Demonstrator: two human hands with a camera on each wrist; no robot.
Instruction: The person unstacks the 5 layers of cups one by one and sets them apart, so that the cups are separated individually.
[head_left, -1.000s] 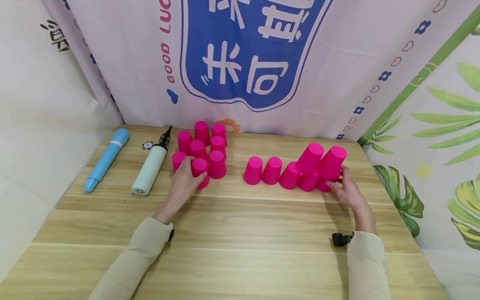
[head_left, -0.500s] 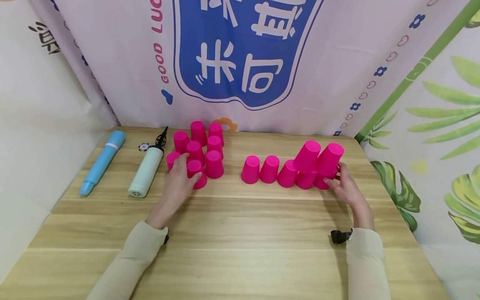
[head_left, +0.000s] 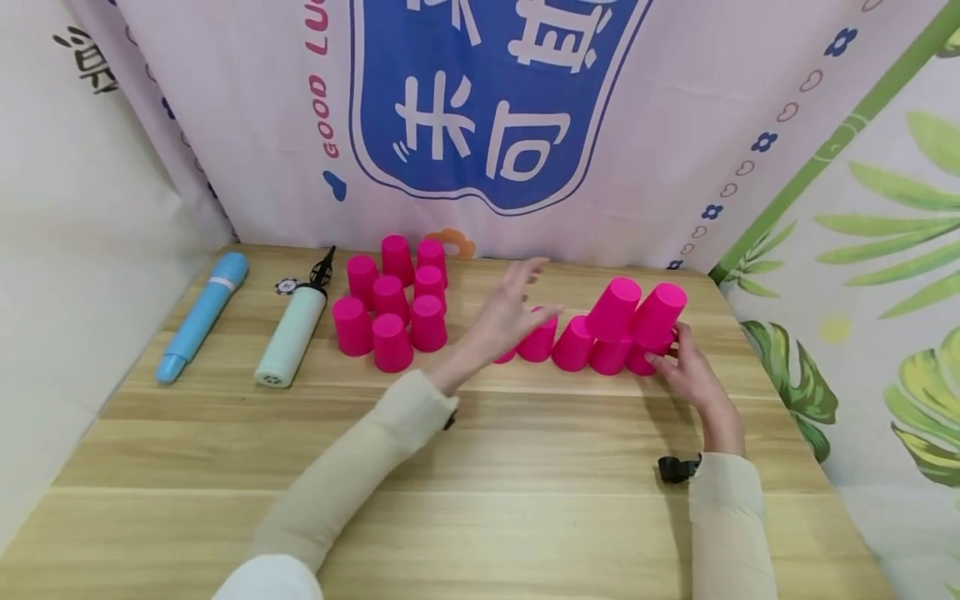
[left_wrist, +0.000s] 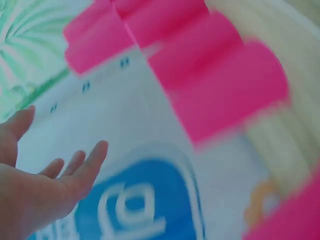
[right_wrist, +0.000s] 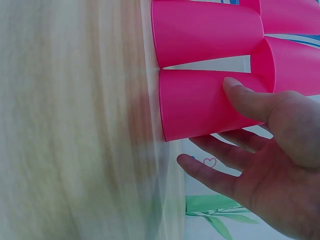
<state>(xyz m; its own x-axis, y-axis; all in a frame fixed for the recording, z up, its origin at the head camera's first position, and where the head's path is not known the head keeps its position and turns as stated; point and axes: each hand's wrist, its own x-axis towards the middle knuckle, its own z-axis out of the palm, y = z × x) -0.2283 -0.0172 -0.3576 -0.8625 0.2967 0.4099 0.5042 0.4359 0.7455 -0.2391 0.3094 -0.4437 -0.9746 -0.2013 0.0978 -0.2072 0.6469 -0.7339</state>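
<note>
My left hand is in mid-air over the left end of a row of pink cups, its fingers spread and holding nothing. In the left wrist view that hand shows apart from the blurred cups. The row stands upside down; my left hand partly covers its leftmost cup. Two more cups, an upper left cup and an upper right cup, sit on the row's right part. At the right end, my right hand holds the bottom cup, thumb on its front and fingers behind.
A group of several upside-down pink cups stands on the left of the wooden table. Farther left lie a pale green hand pump and a blue tube-shaped pump. A printed curtain hangs behind the table.
My left hand has left the front cups of the left group and swung right, empty, to the row. The left group's cups stay standing. My right hand remains at the end cup.
</note>
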